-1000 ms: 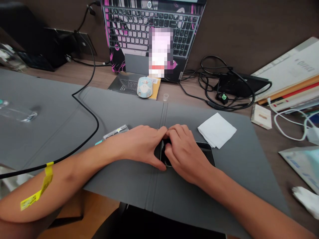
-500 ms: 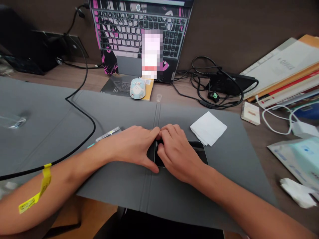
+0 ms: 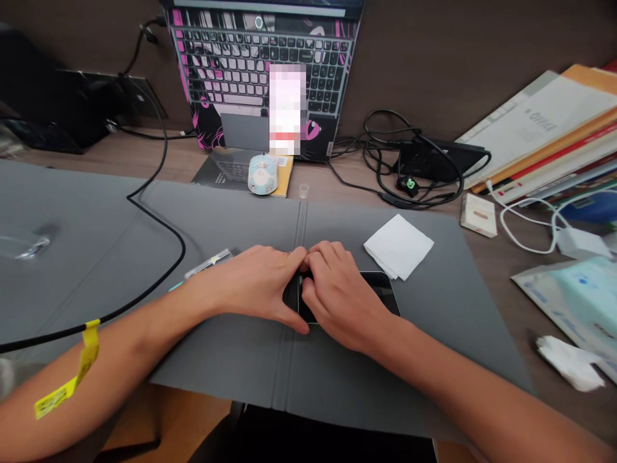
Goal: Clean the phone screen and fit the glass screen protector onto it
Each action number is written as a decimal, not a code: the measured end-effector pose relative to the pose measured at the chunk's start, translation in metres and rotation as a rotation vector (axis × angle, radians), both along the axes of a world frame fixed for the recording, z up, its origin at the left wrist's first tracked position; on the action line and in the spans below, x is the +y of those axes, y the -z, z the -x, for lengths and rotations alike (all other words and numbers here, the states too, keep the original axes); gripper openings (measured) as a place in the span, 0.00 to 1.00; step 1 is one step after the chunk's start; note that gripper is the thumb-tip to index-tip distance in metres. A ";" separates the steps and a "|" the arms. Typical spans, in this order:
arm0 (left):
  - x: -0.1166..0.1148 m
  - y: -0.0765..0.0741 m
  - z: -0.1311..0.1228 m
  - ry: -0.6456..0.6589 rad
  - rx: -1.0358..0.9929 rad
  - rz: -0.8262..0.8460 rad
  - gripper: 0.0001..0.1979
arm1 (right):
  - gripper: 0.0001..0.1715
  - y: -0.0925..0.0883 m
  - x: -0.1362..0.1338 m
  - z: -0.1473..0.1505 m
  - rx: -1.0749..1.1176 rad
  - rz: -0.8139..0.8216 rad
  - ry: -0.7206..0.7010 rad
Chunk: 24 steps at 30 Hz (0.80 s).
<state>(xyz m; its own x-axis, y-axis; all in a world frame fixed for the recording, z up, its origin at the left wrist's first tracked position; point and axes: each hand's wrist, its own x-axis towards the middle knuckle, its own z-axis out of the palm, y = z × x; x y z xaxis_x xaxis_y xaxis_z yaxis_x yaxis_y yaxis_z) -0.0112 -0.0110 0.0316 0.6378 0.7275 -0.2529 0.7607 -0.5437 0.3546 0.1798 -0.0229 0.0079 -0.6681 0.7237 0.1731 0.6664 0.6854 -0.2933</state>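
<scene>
A dark phone (image 3: 385,289) lies flat on the grey desk mat (image 3: 231,360), its right end showing. My right hand (image 3: 335,289) rests over its left part, fingers curled and pinched; what they grip is hidden. My left hand (image 3: 270,283) is at the phone's left end, its thumb stretched along the near corner and its fingers bent at the far corner, meeting the right fingertips. A folded white tissue (image 3: 399,247) lies beyond the phone to the right. Beside my left wrist is a small clear packet (image 3: 209,262).
An open laptop (image 3: 241,83) stands at the back with a bright blurred phone (image 3: 286,109) on it. A mouse (image 3: 263,175) and tiny clear cup (image 3: 303,191) sit before it. Black cables (image 3: 414,161), books (image 3: 544,135) and a tissue pack (image 3: 578,296) are at right.
The view has shifted slightly, so the laptop and the right-side items appear a little further left. Both hands keep nearly the same place and pose at the phone.
</scene>
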 end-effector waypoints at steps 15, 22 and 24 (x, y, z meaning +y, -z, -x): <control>0.000 0.005 0.001 0.032 0.027 -0.042 0.34 | 0.18 -0.025 0.018 -0.034 0.037 0.045 -0.027; 0.000 0.002 0.001 0.082 0.060 -0.031 0.32 | 0.21 -0.037 0.035 -0.077 -0.017 0.305 -0.012; 0.000 0.002 0.001 0.096 0.060 -0.035 0.33 | 0.23 -0.039 0.036 -0.082 -0.036 0.353 -0.021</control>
